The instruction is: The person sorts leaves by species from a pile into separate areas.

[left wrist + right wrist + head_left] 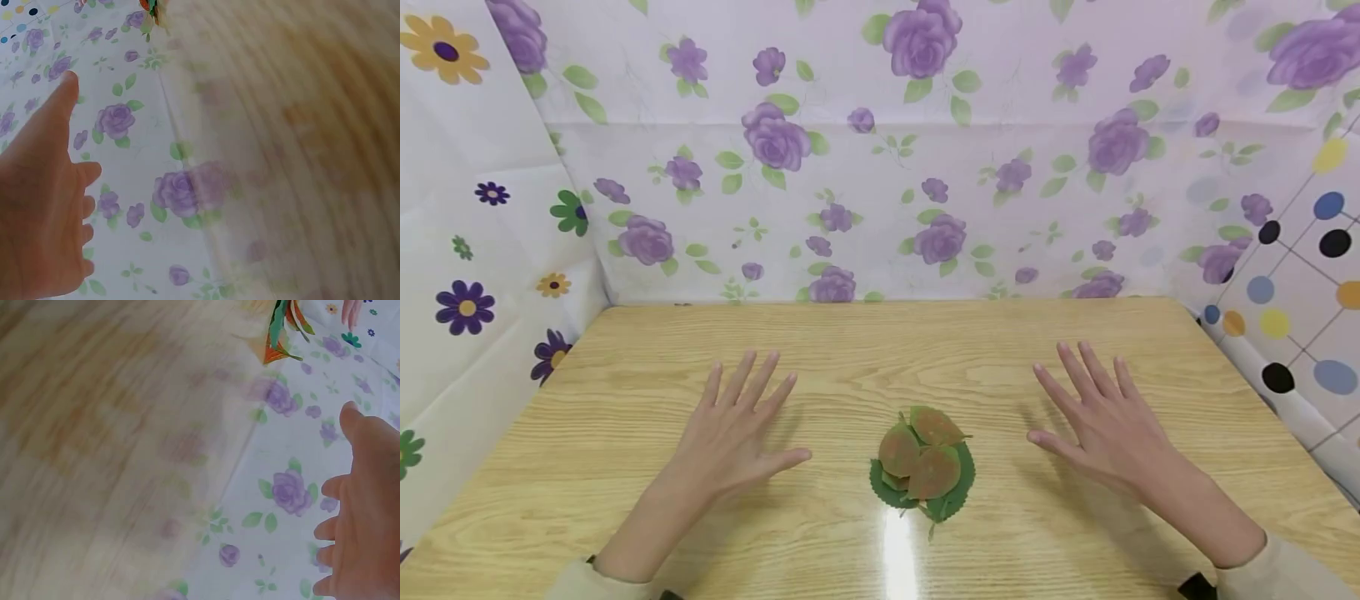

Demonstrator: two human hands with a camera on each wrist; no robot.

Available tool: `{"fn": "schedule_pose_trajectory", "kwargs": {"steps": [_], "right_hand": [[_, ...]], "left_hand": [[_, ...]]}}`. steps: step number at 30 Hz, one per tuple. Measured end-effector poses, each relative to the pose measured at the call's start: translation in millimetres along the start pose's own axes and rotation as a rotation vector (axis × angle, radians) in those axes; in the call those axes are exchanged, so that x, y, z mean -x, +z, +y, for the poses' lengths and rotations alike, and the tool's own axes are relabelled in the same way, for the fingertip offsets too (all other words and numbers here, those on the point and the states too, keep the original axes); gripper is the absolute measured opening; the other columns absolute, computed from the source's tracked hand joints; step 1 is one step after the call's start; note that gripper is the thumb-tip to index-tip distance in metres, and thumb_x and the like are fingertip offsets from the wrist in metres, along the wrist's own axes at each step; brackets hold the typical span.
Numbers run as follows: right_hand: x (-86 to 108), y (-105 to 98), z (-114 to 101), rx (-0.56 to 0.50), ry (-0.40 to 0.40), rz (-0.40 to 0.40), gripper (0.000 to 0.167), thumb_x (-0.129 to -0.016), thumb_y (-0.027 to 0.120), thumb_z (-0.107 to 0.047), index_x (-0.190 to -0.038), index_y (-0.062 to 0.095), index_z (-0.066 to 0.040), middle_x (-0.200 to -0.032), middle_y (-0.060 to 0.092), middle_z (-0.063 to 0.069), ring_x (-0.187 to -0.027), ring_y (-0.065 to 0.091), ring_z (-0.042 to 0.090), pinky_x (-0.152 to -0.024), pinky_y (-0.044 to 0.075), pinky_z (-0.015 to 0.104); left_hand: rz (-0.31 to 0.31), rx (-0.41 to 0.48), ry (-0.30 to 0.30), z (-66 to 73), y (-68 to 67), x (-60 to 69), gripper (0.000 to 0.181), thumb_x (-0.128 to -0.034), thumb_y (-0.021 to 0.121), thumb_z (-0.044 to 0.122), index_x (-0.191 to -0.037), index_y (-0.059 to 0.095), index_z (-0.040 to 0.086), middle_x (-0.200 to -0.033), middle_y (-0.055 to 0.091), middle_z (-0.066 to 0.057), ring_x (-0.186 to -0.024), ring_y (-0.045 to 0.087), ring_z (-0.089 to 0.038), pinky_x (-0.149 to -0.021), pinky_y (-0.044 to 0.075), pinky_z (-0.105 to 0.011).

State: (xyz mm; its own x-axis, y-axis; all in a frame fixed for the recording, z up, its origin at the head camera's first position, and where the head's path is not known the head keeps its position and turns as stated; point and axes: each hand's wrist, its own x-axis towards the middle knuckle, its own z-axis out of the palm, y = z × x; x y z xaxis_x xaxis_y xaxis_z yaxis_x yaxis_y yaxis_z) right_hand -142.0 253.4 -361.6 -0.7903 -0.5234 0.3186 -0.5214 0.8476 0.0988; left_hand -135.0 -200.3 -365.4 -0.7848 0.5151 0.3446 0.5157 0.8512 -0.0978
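A small pile of green and reddish-brown leaves (934, 472) lies on the wooden table, between the two hands in the head view. To its left, the left hand (726, 442) is held with fingers straight and spread, touching no leaf. On the other side, the right hand (1112, 433) is spread the same way, palm down and holding nothing. The left wrist view shows the left hand (44, 187) with its thumb extended. In the right wrist view the right hand (369, 500) is at the right edge, and leaves (281, 331) show at the top.
The wooden table (850, 350) reflects a bright streak of light below the leaves. Behind it hangs a white cloth (865, 208) with purple roses. A flowered cloth (475, 233) stands at the left, and a cloth with coloured dots (1307, 333) at the right.
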Motion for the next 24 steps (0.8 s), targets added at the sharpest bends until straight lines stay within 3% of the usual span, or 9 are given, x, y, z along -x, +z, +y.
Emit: {"fn": "schedule_pose_trajectory", "kwargs": {"steps": [5, 10, 18, 24], "right_hand": [[1.3, -1.1, -1.1, -0.026, 0.011, -0.063, 0.073, -0.096, 0.048, -0.055, -0.149, 0.036, -0.006, -0.154, 0.02, 0.028, -0.141, 0.016, 0.044, -0.109, 0.015, 0.064], [0.7, -2.2, -2.5, -0.071, 0.005, -0.102, 0.069, -0.098, 0.051, -0.048, -0.15, 0.033, -0.005, -0.153, 0.019, 0.029, -0.14, 0.018, 0.045, -0.103, 0.028, 0.065], [-5.3, 1.9, -12.0, -0.175, -0.065, -0.064, 0.065, -0.095, 0.061, -0.036, -0.146, 0.039, -0.002, -0.149, 0.027, 0.031, -0.134, 0.029, 0.048, -0.098, 0.037, 0.062], [-9.7, 4.4, -24.6, -0.28, -0.09, -0.031, 0.061, -0.094, 0.065, -0.029, -0.144, 0.043, -0.003, -0.147, 0.034, 0.029, -0.125, 0.045, 0.046, -0.088, 0.047, 0.058]], "left_hand": [[-0.147, 0.195, 0.049, 9.7, -4.4, -0.3, 0.08, -0.0938, 0.042, 0.064, -0.149, 0.035, 0.007, -0.158, 0.013, -0.018, -0.144, 0.01, -0.039, -0.113, 0.012, -0.058], [-0.191, 0.341, 0.137, 27.1, -8.2, -6.1, 0.071, -0.0973, 0.048, 0.052, -0.15, 0.033, 0.006, -0.159, 0.01, -0.014, -0.144, 0.011, -0.034, -0.113, 0.014, -0.055], [-0.252, 0.39, 0.234, 48.6, -13.1, -16.0, 0.071, -0.0996, 0.043, 0.052, -0.152, 0.027, 0.006, -0.159, 0.013, -0.012, -0.145, 0.012, -0.03, -0.113, 0.017, -0.054], [-0.337, 0.399, 0.301, 59.9, -7.2, -23.6, 0.074, -0.0989, 0.038, 0.057, -0.153, 0.026, 0.008, -0.159, 0.013, -0.01, -0.145, 0.014, -0.03, -0.113, 0.018, -0.053]]}}
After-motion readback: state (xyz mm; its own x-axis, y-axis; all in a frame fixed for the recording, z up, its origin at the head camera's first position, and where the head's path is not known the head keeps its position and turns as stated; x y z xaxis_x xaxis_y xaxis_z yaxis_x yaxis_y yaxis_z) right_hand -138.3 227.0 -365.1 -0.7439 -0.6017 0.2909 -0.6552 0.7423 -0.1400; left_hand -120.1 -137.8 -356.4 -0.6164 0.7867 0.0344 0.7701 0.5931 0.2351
